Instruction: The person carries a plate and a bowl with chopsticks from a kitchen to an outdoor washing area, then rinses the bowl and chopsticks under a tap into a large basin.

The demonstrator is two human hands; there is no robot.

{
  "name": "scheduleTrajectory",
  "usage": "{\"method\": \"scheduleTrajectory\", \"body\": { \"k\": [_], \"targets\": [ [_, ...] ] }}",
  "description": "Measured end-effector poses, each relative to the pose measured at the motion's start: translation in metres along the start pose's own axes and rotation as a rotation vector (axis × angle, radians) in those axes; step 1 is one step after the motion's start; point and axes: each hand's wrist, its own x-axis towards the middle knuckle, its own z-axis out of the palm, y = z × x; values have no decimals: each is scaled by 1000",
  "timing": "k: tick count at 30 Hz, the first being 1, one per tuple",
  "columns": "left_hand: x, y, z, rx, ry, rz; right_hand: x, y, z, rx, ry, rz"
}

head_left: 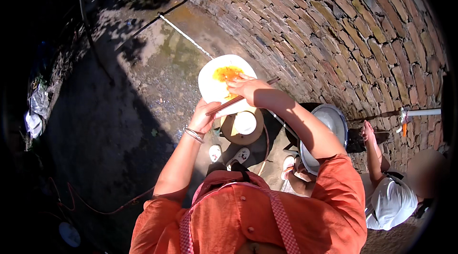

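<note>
A white plate (207,73) with an orange-red smear of food or sauce (228,73) is held out over the ground. My left hand (202,115) grips its near left rim, and a pair of dark chopsticks (224,105) is held under the thumb. From there the chopsticks slant to the right and pass behind my right hand (250,91). That hand lies over the plate, fingers stretched out, their tips touching the orange patch. Beneath the plate, a small white bowl (245,123) rests on a round tan surface (234,134), which the plate partly hides.
A large metal basin (338,115) stands at the right, partly behind my right arm. A person in a white shirt (392,202) is beside it. A tap (403,116) sticks out from the brick wall (334,39). A reddish hose (112,212) crosses the concrete ground.
</note>
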Motion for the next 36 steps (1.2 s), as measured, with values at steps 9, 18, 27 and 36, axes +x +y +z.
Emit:
{"method": "scheduleTrajectory", "body": {
  "k": [9, 18, 27, 36],
  "targets": [
    [-9, 3, -12, -51, 83, -1, 7, -11, 3, 123, 73, -60],
    [-47, -9, -83, -176, 225, -7, -55, -7, 22, 793, 649, 205],
    [-93, -5, -168, -168, 548, -103, -87, -11, 99, 897, 625, 530],
    [45, 281, -224, -114, 873, 212, -89, -30, 100, 932, 672, 579]
  ]
}}
